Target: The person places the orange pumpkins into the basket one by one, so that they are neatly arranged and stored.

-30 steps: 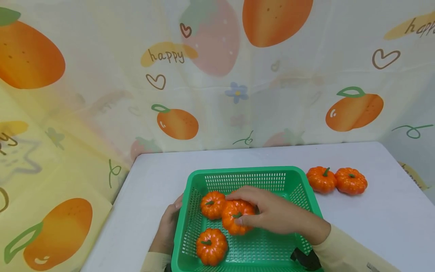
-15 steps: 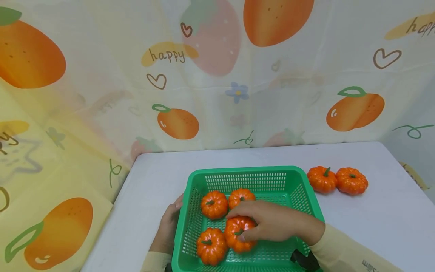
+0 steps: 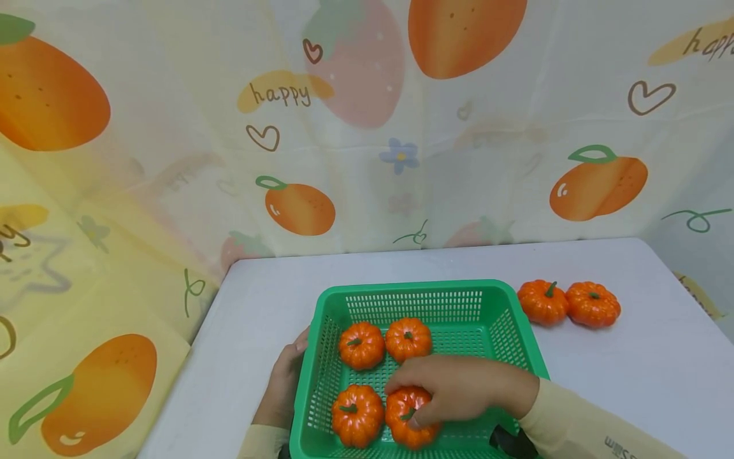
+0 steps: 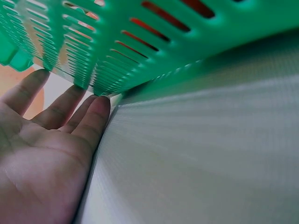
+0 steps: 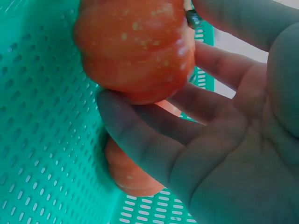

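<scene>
My right hand (image 3: pixel 453 389) holds a small orange pumpkin (image 3: pixel 406 433) low inside a green plastic basket (image 3: pixel 413 287). In the right wrist view its fingers curl round the ribbed pumpkin (image 5: pixel 135 51), beside the slotted basket wall. Left of it sits another pumpkin (image 3: pixel 357 417), with a third pumpkin (image 3: pixel 361 347) behind that one and one more pumpkin (image 3: pixel 408 338) at the back centre. My left hand (image 3: pixel 283 382) lies along the outside of the basket's left wall. Seen from the left wrist, its straight fingers (image 4: pixel 65 105) touch the slotted side with their tips.
Two more pumpkins, a long-stemmed pumpkin (image 3: pixel 541 305) and a speckled pumpkin (image 3: pixel 593 307), stand side by side right of the basket. All rests on a white table (image 3: pixel 269 274). A fruit-printed cloth (image 3: pixel 367 159) hangs behind.
My right hand has brought its pumpkin toward the front of the basket, beside the front left one. The pumpkin at the back centre has come into full sight. My left hand stays put.
</scene>
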Action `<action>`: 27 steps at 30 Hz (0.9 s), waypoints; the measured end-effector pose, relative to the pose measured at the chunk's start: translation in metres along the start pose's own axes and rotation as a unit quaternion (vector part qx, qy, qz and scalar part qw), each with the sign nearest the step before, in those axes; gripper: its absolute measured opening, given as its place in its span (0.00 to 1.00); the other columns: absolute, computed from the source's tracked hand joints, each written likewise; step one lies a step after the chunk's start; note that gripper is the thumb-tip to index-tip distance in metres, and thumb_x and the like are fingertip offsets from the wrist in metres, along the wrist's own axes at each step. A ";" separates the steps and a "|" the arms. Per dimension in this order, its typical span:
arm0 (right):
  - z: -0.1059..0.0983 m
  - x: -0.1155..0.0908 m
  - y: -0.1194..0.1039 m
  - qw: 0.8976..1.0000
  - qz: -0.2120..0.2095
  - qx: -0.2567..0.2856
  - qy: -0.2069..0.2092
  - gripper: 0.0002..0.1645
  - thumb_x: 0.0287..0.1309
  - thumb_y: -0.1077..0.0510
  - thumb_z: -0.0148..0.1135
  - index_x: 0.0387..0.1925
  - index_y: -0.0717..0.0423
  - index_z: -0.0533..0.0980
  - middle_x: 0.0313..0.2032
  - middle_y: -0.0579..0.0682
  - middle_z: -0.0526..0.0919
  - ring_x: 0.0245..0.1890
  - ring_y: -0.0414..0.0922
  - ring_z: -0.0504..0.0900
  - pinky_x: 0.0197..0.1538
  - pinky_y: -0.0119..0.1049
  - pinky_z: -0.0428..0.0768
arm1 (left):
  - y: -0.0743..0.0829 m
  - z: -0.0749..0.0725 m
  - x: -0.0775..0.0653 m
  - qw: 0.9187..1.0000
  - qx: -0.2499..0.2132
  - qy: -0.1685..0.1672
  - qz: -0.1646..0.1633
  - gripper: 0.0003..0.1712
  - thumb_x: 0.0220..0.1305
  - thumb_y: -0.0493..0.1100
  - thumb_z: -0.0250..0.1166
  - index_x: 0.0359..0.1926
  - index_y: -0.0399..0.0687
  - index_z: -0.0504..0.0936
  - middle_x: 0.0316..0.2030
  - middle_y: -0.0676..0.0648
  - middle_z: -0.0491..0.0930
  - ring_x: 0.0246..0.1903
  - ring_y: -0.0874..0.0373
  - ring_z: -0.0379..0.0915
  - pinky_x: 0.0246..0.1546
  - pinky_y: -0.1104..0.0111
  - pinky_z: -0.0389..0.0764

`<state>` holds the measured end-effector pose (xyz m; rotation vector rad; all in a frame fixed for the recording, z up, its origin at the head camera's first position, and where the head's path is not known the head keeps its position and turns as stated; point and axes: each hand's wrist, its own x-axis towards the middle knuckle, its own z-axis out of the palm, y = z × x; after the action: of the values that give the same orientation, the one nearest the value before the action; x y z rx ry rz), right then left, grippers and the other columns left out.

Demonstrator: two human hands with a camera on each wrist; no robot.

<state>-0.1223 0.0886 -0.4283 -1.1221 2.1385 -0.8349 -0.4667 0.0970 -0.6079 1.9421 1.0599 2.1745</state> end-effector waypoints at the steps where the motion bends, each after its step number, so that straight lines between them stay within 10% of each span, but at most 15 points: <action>1: 0.001 0.000 0.000 1.000 -0.001 -0.003 -0.002 0.28 0.66 0.54 0.76 0.66 0.48 0.82 0.59 0.33 0.80 0.57 0.34 0.77 0.64 0.39 0.77 | 0.001 0.001 -0.001 1.000 0.012 0.004 -0.003 0.11 0.53 0.22 0.45 0.27 0.30 0.74 0.26 0.35 0.78 0.29 0.49 0.74 0.35 0.64 0.79; 5: 0.002 0.000 0.000 1.000 -0.004 -0.009 -0.008 0.28 0.65 0.54 0.77 0.66 0.49 0.82 0.59 0.34 0.81 0.56 0.33 0.77 0.64 0.38 0.77 | 0.009 0.007 -0.002 0.993 0.109 0.024 -0.024 0.07 0.58 0.20 0.50 0.30 0.24 0.75 0.30 0.29 0.79 0.32 0.45 0.76 0.39 0.60 0.80; 11: 0.002 0.000 0.001 1.000 -0.002 -0.005 -0.013 0.28 0.65 0.56 0.77 0.65 0.50 0.82 0.57 0.34 0.81 0.55 0.33 0.77 0.62 0.37 0.77 | 0.019 0.016 -0.003 0.955 0.281 0.056 -0.072 0.08 0.65 0.21 0.58 0.40 0.30 0.82 0.39 0.34 0.85 0.40 0.50 0.80 0.48 0.64 0.81; 21: 0.003 0.000 0.004 1.000 0.014 0.002 -0.024 0.26 0.66 0.55 0.76 0.64 0.47 0.82 0.57 0.33 0.80 0.55 0.33 0.77 0.62 0.37 0.78 | 0.013 0.011 -0.010 0.980 0.194 0.045 -0.017 0.11 0.60 0.20 0.53 0.43 0.21 0.77 0.42 0.27 0.82 0.44 0.41 0.79 0.55 0.58 0.81; 27: 0.002 0.000 0.004 1.000 0.008 0.004 -0.022 0.24 0.68 0.54 0.76 0.63 0.46 0.82 0.58 0.33 0.80 0.57 0.33 0.77 0.64 0.37 0.77 | 0.000 0.006 -0.008 0.999 0.026 0.032 0.004 0.16 0.75 0.40 0.60 0.33 0.29 0.77 0.32 0.31 0.79 0.35 0.44 0.75 0.43 0.57 0.80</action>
<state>-0.1226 0.0896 -0.4329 -1.1083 2.1036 -0.8046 -0.4598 0.0959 -0.6145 1.9128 1.1320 2.2503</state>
